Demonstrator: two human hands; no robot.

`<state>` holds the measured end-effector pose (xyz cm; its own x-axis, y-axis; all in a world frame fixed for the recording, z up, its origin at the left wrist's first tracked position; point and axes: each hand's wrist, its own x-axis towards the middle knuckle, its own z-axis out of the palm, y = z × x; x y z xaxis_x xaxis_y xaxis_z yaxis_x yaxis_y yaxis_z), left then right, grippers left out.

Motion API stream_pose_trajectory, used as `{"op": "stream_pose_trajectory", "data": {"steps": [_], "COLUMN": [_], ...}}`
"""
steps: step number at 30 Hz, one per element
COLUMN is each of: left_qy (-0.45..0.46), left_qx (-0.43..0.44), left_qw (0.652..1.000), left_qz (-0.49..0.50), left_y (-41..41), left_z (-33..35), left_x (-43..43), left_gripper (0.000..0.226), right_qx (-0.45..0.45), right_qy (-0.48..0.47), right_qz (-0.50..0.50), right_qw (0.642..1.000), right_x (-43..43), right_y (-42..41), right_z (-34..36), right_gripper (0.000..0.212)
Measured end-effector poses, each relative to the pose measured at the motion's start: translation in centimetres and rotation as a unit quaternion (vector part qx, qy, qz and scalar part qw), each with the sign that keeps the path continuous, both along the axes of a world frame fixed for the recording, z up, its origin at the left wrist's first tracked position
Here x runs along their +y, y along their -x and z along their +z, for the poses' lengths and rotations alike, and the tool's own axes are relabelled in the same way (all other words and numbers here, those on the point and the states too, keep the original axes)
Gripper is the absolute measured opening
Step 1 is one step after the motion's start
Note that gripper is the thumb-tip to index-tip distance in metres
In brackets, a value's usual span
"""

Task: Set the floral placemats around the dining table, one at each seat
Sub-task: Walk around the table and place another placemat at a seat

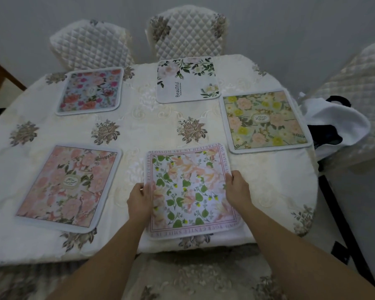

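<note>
Several floral placemats lie on the cream tablecloth (160, 126). Nearest me is a white mat with green leaves and a pink lettered border (187, 191). My left hand (140, 202) grips its left edge and my right hand (238, 188) grips its right edge. The mat lies flat near the table's front edge. A pink peach-flower mat (69, 185) lies at the near left. A blue mat with red and pink flowers (90, 90) is at the far left. A white "Beautiful" mat (187, 80) sits at the far middle. A green-yellow mat (264, 121) lies at the right.
Quilted chairs stand behind the table at the far left (91, 45) and far middle (187, 31), and another at the right (359, 94). A white bag with black handles (333, 124) rests against the right chair. A chair seat (193, 278) shows below the table's front edge.
</note>
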<state>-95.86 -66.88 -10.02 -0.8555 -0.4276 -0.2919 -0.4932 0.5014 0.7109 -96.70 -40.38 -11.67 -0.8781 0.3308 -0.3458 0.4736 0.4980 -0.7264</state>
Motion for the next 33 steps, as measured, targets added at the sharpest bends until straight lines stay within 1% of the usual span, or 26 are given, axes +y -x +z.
{"op": "stream_pose_trajectory", "data": {"steps": [2, 5, 11, 15, 20, 30, 32, 33], "left_qy": [-0.011, -0.029, -0.05, -0.016, 0.037, 0.047, 0.054, 0.058], "left_qx": [-0.011, -0.025, -0.04, -0.035, -0.038, -0.035, -0.028, -0.024], "left_qw": [1.0, 0.999, 0.998, 0.999, 0.999, 0.998, 0.997, 0.997], "left_qz": [0.009, 0.022, 0.019, 0.019, -0.001, -0.028, -0.039, -0.045], "left_y": [0.4, 0.7, 1.4, 1.5, 1.3, 0.2, 0.1, 0.0], "left_z": [-0.8, -1.5, -1.8, -1.6, -1.4, -1.0, -1.0, -1.1], "left_x": [-0.2, -0.5, -0.6, -0.7, -1.2, -1.5, -1.6, -1.7], "left_gripper": [0.023, 0.024, 0.022, 0.016, 0.023, 0.021, 0.021, 0.02], "right_qx": [-0.01, -0.019, -0.036, -0.047, -0.059, -0.061, -0.062, -0.065], "right_qy": [-0.014, -0.035, -0.065, -0.106, -0.131, -0.116, -0.127, -0.147], "right_qz": [-0.003, -0.008, -0.021, -0.009, 0.0, 0.001, 0.007, 0.015], "right_qw": [1.0, 0.999, 0.997, 0.993, 0.99, 0.991, 0.99, 0.987], "right_x": [0.4, 1.2, 2.0, 2.1, 2.4, 2.6, 2.5, 2.4], "right_y": [0.1, 0.4, 0.8, 0.5, -0.1, -0.5, -0.5, -0.5], "right_z": [-0.6, -1.0, -1.2, -1.1, -1.0, -0.9, -0.9, -0.8], "right_gripper": [0.024, 0.021, 0.023, 0.024, 0.025, 0.025, 0.026, 0.026]}}
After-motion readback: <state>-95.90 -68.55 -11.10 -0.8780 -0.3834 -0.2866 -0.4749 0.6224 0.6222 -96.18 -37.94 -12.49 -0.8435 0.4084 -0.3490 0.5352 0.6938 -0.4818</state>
